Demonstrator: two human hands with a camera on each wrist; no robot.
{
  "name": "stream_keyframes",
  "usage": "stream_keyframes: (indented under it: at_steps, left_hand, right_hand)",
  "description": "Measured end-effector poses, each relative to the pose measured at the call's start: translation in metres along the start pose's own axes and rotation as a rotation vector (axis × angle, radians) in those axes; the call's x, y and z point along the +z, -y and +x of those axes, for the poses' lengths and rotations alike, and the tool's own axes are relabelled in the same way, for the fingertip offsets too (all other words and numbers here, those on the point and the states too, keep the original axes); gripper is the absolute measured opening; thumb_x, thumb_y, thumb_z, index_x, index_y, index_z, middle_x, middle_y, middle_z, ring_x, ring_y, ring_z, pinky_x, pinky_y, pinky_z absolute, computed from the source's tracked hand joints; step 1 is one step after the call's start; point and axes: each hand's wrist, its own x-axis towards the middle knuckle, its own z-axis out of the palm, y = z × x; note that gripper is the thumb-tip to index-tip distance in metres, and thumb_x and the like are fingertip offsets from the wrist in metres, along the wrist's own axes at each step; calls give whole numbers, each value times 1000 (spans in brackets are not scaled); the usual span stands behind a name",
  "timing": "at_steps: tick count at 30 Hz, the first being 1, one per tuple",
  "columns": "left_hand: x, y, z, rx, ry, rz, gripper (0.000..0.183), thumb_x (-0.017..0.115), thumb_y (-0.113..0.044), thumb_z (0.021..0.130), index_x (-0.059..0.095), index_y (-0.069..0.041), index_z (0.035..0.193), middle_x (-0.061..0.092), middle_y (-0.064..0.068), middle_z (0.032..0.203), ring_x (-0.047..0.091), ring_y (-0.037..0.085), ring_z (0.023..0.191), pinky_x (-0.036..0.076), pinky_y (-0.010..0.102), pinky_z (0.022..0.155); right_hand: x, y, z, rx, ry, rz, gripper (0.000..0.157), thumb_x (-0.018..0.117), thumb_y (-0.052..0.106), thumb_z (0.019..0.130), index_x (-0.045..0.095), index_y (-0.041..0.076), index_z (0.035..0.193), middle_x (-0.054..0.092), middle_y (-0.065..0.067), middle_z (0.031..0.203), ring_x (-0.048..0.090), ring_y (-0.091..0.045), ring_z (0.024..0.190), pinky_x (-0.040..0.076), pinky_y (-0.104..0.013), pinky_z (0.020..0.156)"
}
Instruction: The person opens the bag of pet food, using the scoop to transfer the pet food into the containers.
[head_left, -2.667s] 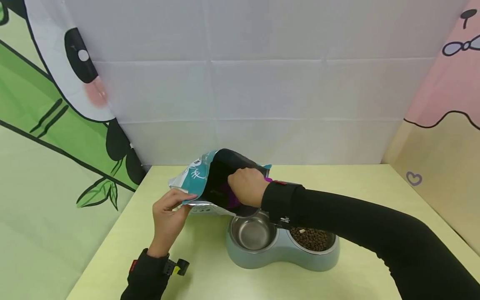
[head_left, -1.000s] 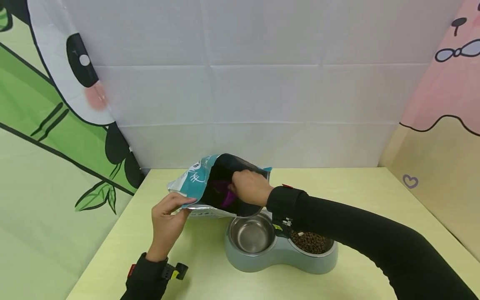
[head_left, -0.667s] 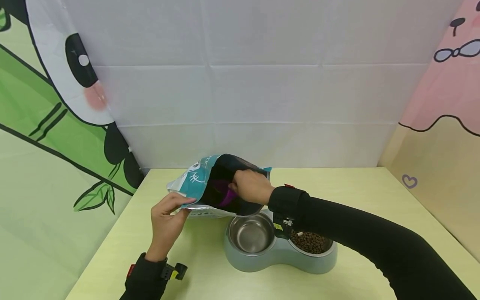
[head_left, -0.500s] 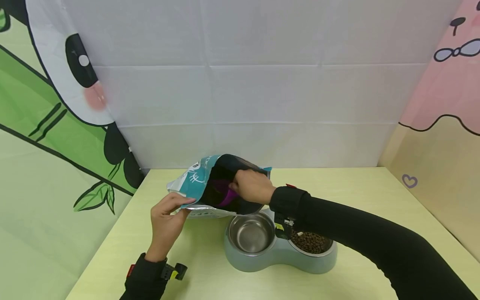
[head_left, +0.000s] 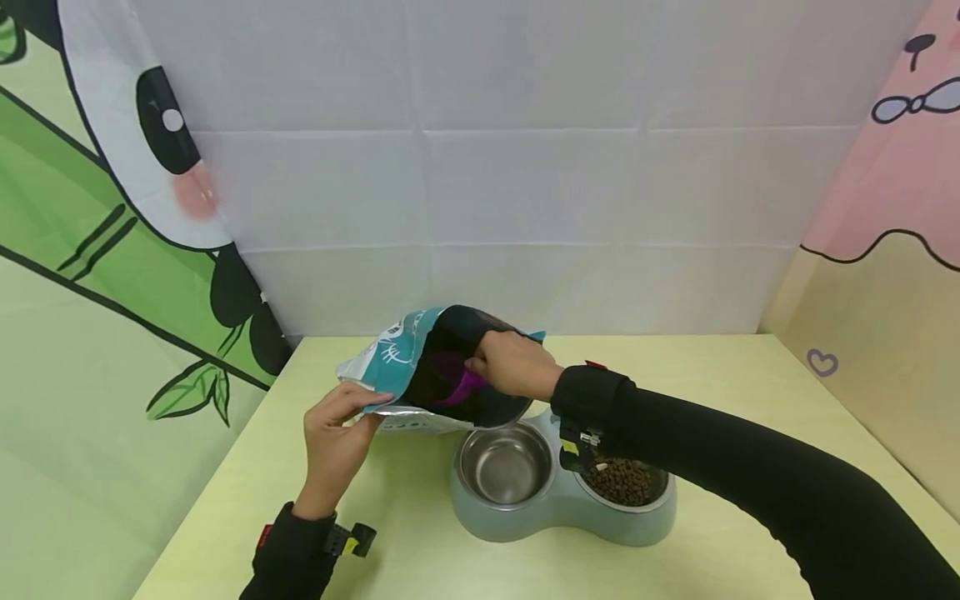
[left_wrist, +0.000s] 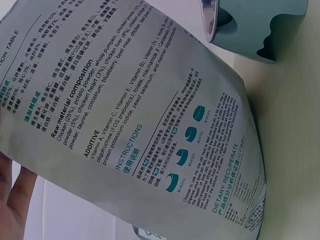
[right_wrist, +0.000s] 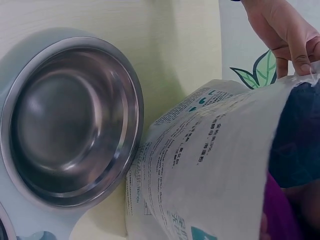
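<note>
In the head view my left hand (head_left: 337, 442) pinches the near left rim of a teal and white pet food bag (head_left: 393, 354), thumb under and fingers over. The bag stands tilted, its dark mouth facing me. My right hand (head_left: 517, 364) is at the mouth and grips a purple scoop (head_left: 461, 390), whose front part sits in the shadowed inside. Fine print covers the bag's pale side (left_wrist: 125, 110) in the left wrist view. From the right wrist, the scoop (right_wrist: 280, 212) shows just inside the rim, partly hidden by the bag wall.
In front of the bag stands a blue-grey double bowl stand (head_left: 555, 521). Its left steel bowl (head_left: 504, 471) is bare inside; the right one holds brown kibble (head_left: 626, 483), partly covered by my right cuff. A pale backdrop (head_left: 525, 183) rises behind the yellow table (head_left: 405, 517).
My right hand has shifted right and slightly up from deeper in the bag, with more of the purple scoop showing. The left hand keeps its pinch on the rim.
</note>
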Motion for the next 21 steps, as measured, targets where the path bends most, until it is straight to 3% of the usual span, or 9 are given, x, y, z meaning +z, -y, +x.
stream_keyframes:
  at_steps: [4,11,19,21]
  left_hand:
    - [3,-6,2,-8,-1,9,27,61,32,68,70,12,83,61,17,76,56,5,78,49,14,78]
    - [8,-30,9,-4,-1,19,24,60,32,69,68,14,82,61,17,76,55,4,78,49,13,77]
    - [12,-28,12,-14,-7,48,24,60,31,68,69,13,82,61,17,75,55,4,78,49,13,77]
    - [12,-27,12,-19,-7,52,18,62,26,73,69,13,83,61,18,75,55,4,78,49,14,78]
  right_hand:
    - [-3,-2,0,-10,21,13,46,54,25,98,44,16,54,41,4,48,44,-12,43,33,-25,44]
    - [-9,-8,0,-52,49,32,47,53,24,99,45,15,53,40,3,46,43,-11,40,35,-24,46]
    - [-19,-8,0,-46,38,9,46,54,25,98,47,15,54,39,3,47,42,-11,42,34,-25,46]
    - [-23,-7,-1,-41,39,0,46,54,26,98,47,15,54,38,4,48,41,-11,44,33,-24,46]
